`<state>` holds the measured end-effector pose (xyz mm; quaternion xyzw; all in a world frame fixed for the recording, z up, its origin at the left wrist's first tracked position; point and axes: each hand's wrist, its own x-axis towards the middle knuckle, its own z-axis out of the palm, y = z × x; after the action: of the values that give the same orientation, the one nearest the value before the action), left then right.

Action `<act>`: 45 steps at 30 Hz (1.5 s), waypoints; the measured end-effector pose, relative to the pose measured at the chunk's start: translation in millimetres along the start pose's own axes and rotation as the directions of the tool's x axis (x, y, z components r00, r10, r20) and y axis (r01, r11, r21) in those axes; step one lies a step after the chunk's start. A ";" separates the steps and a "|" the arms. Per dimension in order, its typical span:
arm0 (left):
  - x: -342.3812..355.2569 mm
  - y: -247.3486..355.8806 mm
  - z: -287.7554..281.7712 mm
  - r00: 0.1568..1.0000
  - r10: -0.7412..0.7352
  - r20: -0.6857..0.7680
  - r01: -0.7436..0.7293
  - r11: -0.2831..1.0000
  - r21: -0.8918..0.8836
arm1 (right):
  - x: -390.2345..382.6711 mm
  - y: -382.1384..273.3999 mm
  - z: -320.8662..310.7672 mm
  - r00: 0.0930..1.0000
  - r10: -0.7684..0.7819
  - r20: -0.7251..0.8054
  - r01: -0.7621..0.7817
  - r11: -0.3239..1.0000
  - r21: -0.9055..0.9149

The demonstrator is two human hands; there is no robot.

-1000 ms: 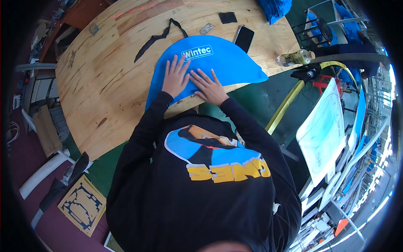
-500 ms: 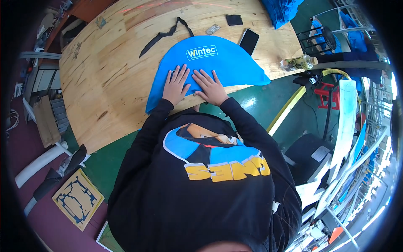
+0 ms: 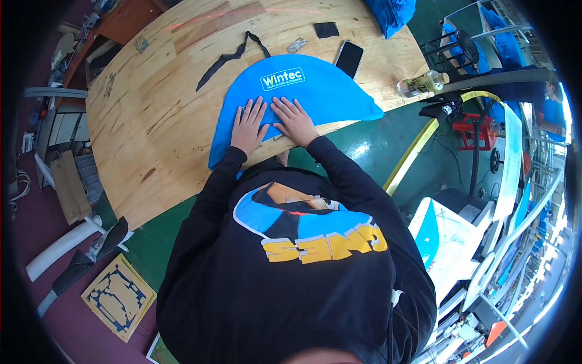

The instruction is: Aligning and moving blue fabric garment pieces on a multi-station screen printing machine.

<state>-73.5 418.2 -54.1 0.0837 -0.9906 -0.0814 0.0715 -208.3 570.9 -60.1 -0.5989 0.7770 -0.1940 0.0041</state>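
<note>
Head view: the left grip (image 3: 249,124) and right grip (image 3: 296,124) are laid flat, side by side, backs up, fingers stretched and slightly apart; nothing is clamped. Beneath both, the blue cloth (image 3: 321,94) is spread at the near edge of the worktop (image 3: 145,133). Just beyond the grips, white lettering in a white frame is borne by the cloth as a printed label (image 3: 282,79). Past it, a black strip (image 3: 233,56) is placed leftward and a phone (image 3: 349,59) rightward. Well right of the right grip, a bottle (image 3: 418,85) is seen, its label too small to be read. Nearer than the grips, yellow letters (image 3: 324,244) are carried by the black sweater (image 3: 291,303).
</note>
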 end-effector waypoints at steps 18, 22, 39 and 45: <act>25.2 98.5 -16.6 0.983 0.170 0.071 -0.167 0.985 -0.051 | -302.9 -32.3 -76.7 0.603 0.727 -0.330 -0.749 0.658 0.080; 40.4 194.9 -4.3 0.900 0.422 0.106 -0.401 0.899 -0.176 | -419.1 -63.3 -102.0 0.013 0.776 -0.630 -0.964 0.178 0.199; 94.7 632.9 115.7 0.327 0.935 -0.135 -0.910 0.273 -0.311 | -625.5 -242.7 -116.6 -0.839 0.128 -0.529 -0.402 -0.801 0.444; 71.8 646.1 91.7 0.476 0.879 -0.026 -0.788 0.414 -0.456 | -632.5 -229.1 -110.9 -0.901 0.050 -0.432 -0.325 -0.737 0.592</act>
<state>-257.5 1047.6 -22.5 -0.4492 -0.8585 -0.2472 0.0095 156.9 1145.9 -30.3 0.7127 0.6651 -0.0705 -0.2115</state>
